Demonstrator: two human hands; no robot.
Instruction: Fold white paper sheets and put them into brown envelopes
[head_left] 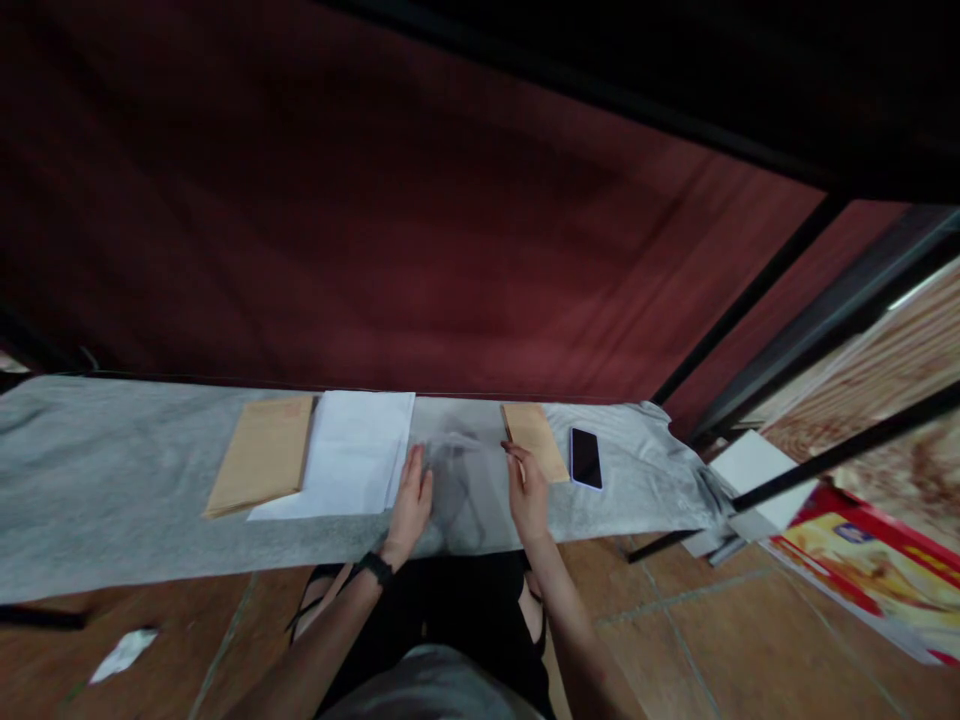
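Note:
My left hand (411, 503) has its fingers stretched out and rests beside the right edge of a stack of white paper (358, 455). My right hand (529, 495) is curled, with a small dark pen-like thing (508, 446) at its fingertips; its exact kind is too blurred to make out. Just beyond that hand lies a small stack of brown envelopes (540, 440). Between my hands is a smooth, shiny grey patch (466, 485) that looks like a clear plastic sheet, though I cannot tell for sure.
Larger brown envelopes (262, 450) overlap the paper's left side. A phone (586, 458) lies face up at the right. Grey cloth (112, 480) covers the narrow table, with a dark red panel (420, 230) behind it. A red and yellow box (877, 570) stands at the lower right.

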